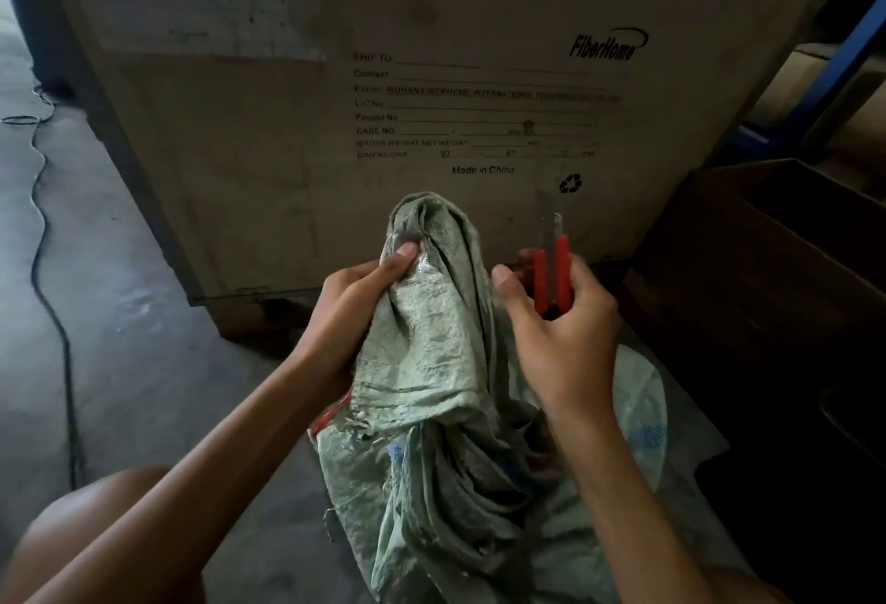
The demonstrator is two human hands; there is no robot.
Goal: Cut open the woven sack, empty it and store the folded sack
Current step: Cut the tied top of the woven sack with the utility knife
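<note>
Gripping: your left hand (355, 311) clutches the bunched top of the woven sack (431, 344).
Tool: your right hand (561, 340) curls round a red-handled cutter (553, 268) just beside it.
Sack: pale green, crumpled, frayed, lower part on the floor (144, 316) before the carton (287, 148).

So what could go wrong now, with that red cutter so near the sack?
1. The cutter in the right hand has its blade out, close to the left hand gripping the bunched sack; a slip could nick those fingers.
2. The thick folds may snag the blade, so it could jerk free suddenly.
3. The scene is dim, so the cut line may be hard to judge.
</note>
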